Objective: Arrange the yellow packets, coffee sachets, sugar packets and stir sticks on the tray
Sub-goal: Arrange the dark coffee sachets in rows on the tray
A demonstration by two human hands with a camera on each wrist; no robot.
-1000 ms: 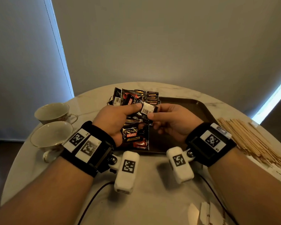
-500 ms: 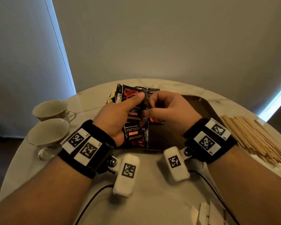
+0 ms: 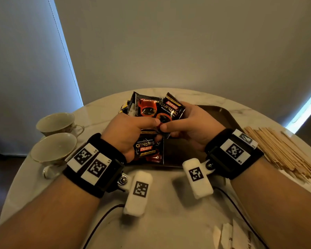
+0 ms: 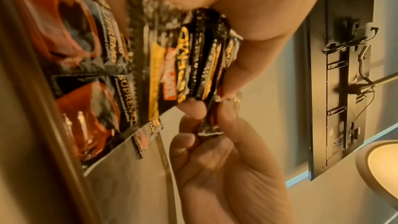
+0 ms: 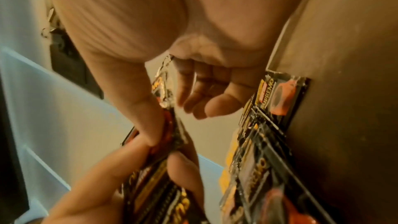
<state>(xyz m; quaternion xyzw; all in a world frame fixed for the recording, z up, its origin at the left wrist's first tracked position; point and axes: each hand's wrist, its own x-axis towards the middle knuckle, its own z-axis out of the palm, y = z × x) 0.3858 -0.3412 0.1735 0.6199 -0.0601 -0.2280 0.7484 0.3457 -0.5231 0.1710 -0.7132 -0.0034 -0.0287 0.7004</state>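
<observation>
Held sachets: while both hands meet above the near left part of the tray, a bunch of glossy black-and-red coffee sachets point(image 3: 147, 109) stands fanned upward between them, clear of the tray floor.
Single sachet: one black coffee sachet with a red cup print point(image 3: 171, 112) tilts to the right at the front of the bunch.
Left hand: the left hand point(image 3: 127, 130) is curled round the lower part of the bunch, thumb pressed across its front; in the left wrist view its fingers point(image 4: 254, 28) wrap the stacked edges.
Right hand: the right hand point(image 3: 190, 126) pinches the single sachet between thumb and forefinger, thumb tip just beside the left thumb; the other fingers hang loosely curled.
Laid sachets: more black coffee sachets point(image 3: 149, 150) lie flat in the tray's near left corner, under the left hand.
Tray: a dark brown rectangular tray point(image 3: 223, 115) sits mid-table.
Stir sticks: a heap of pale wooden stir sticks point(image 3: 280, 150) lies on the table right of the tray.
Packets: white paper packets point(image 3: 230, 236) lie at the near table edge.
Cups: two cream teacups point(image 3: 54, 150) stand left of the tray.
Table: round white marble table point(image 3: 169, 212).
</observation>
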